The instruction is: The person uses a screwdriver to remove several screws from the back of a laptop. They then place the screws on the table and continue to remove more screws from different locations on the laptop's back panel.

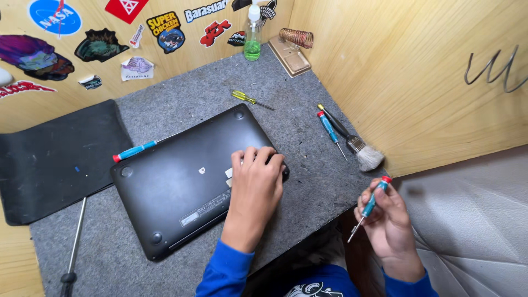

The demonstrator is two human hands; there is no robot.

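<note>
A black laptop (176, 176) lies upside down on a grey felt mat (181, 102). My left hand (256, 184) rests flat on its right part, fingers spread over the near corner. My right hand (388, 220) hovers off the desk edge to the right and grips a small blue screwdriver with a red cap (371, 202), tip pointing down-left.
Another blue screwdriver (133, 150) lies at the laptop's far-left edge. A yellow screwdriver (247, 99), a blue screwdriver (330, 129) and a brush (357, 147) lie to the right. A green spray bottle (252, 38) and coil stand (291, 49) sit at the back. A black pad (55, 159) lies left.
</note>
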